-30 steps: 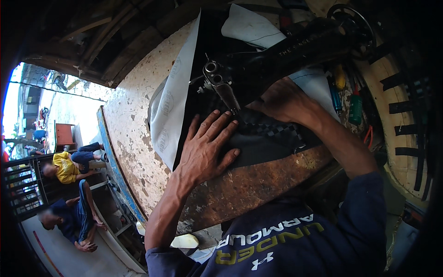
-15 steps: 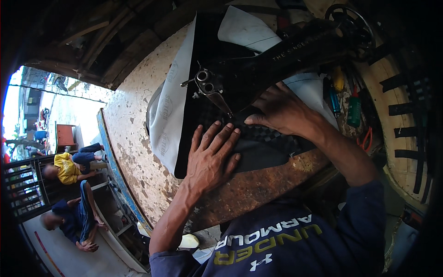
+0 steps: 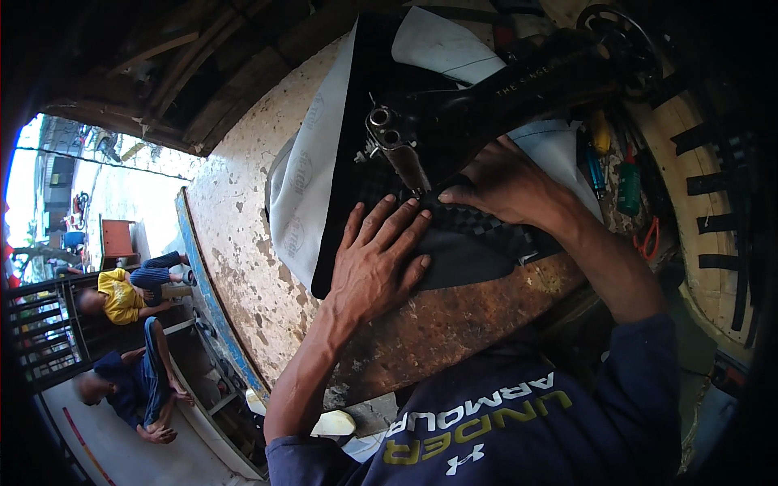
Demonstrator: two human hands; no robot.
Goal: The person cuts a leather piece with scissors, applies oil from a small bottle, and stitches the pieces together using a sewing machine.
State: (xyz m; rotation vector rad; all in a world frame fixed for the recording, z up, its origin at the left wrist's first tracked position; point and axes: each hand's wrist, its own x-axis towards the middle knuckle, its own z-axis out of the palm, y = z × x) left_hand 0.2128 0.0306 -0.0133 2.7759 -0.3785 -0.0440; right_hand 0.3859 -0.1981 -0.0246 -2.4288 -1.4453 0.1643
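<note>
A black sewing machine [image 3: 486, 105] stands over dark fabric [image 3: 454, 259] with a checkered section [image 3: 478, 223] and white-backed material [image 3: 312, 162]. My left hand [image 3: 377, 259] lies spread on the fabric, palm down, its fingertips just below and left of the presser foot [image 3: 417, 192]. My right hand [image 3: 510, 190] rests on the fabric right of the foot, thumb pointing toward it; its other fingers are partly hidden behind the machine's arm.
The worn, rust-stained table [image 3: 235, 227] has a yellow tool [image 3: 600, 134], green bottle [image 3: 628, 186] and red-handled tool [image 3: 646, 239] at right. A board with black strips [image 3: 713, 223] stands beside them. Two people [image 3: 121, 296] [image 3: 134, 393] sit off to the left.
Over the last half second both hands have moved slightly up, with my left fingertips closer to the presser foot. The whole view has shifted a little. My hands remain on the fabric.
</note>
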